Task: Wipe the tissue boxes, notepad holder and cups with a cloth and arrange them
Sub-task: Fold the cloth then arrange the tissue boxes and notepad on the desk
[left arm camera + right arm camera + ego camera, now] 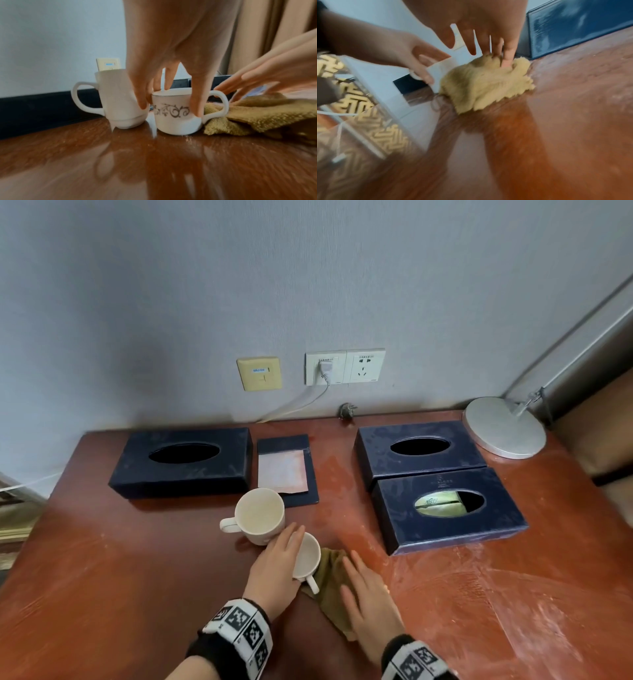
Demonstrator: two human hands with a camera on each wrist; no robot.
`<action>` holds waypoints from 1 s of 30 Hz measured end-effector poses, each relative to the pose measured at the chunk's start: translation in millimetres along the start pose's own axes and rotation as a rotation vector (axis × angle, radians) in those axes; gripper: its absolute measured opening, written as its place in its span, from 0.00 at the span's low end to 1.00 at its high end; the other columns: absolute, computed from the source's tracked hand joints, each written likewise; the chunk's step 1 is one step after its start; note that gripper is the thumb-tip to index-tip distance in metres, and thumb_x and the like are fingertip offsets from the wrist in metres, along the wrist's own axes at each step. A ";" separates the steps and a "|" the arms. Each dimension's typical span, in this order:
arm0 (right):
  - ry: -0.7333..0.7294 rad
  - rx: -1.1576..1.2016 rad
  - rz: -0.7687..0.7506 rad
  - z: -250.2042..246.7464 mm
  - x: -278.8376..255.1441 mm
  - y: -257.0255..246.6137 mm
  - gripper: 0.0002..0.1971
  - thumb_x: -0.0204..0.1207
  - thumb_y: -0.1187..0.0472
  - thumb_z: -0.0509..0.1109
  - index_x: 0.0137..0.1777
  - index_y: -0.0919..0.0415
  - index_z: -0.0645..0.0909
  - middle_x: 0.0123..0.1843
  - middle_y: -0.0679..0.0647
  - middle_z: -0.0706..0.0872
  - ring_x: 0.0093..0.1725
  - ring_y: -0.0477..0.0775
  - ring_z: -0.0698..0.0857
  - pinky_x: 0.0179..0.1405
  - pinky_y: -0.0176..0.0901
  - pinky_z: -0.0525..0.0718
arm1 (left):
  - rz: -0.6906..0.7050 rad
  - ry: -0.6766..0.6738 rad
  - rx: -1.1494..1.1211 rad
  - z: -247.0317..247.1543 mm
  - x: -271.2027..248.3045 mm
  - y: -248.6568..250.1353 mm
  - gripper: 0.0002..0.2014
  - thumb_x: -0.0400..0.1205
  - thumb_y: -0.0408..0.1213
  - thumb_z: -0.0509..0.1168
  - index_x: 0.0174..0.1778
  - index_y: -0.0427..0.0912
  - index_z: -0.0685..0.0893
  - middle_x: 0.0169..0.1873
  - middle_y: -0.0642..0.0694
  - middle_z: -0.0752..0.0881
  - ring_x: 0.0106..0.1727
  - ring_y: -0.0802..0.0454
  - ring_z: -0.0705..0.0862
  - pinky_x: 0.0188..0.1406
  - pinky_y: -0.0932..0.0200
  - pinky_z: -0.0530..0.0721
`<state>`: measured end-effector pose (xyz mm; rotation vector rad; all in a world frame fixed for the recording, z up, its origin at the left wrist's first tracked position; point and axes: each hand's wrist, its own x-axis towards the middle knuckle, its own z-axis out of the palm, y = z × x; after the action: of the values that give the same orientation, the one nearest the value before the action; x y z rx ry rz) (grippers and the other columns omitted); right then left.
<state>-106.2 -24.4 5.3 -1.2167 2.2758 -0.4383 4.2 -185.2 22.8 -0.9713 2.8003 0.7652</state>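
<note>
A small white cup (308,556) with a grey scroll pattern (173,117) stands on the red-brown table. My left hand (282,559) grips it from above, thumb on one side and fingers on the other. Its handle touches an olive-yellow cloth (330,587) (257,112) (484,82) lying to its right. My right hand (366,594) (489,40) hovers over the cloth with straight fingers, one fingertip pressing into it. A taller white cup (258,513) (118,97) stands just left of the small one. Behind are a dark blue notepad holder (286,467) and three dark blue tissue boxes (181,463) (419,450) (448,508).
A silver lamp base (503,428) sits at the back right corner. Wall sockets with a plugged white cable are behind the table (137,577), and a loose plug (347,409) rests at its back edge. The surface near the right boxes looks dusty or smeared.
</note>
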 end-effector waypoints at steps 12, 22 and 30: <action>-0.136 -0.010 0.240 -14.8 36.0 0.1 0.26 0.67 0.52 0.73 0.64 0.53 0.71 0.61 0.49 0.76 0.66 0.52 0.75 0.69 0.46 0.73 | 0.410 0.224 0.062 -4.8 7.4 35.7 0.22 0.57 0.36 0.71 0.48 0.52 0.89 0.47 0.58 0.87 0.55 0.57 0.84 0.49 0.63 0.85; 0.023 0.824 0.257 -64.8 36.7 19.2 0.06 0.71 0.60 0.75 0.39 0.61 0.83 0.38 0.52 0.87 0.41 0.50 0.86 0.44 0.39 0.85 | 0.378 -0.034 -0.110 -3.8 10.5 55.1 0.36 0.75 0.65 0.56 0.78 0.52 0.66 0.73 0.64 0.66 0.76 0.66 0.62 0.76 0.70 0.56; 0.022 1.059 0.181 -83.2 30.3 14.5 0.16 0.72 0.51 0.68 0.39 0.68 0.79 0.27 0.48 0.80 0.27 0.42 0.79 0.27 0.30 0.76 | 0.210 -0.119 -0.598 -1.6 25.9 59.8 0.31 0.61 0.59 0.77 0.58 0.55 0.77 0.56 0.60 0.79 0.57 0.68 0.77 0.58 0.69 0.76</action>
<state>-178.2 -38.7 56.8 -0.4467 1.6819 -1.3445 -52.1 -160.2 43.9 -0.6502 2.6343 1.6886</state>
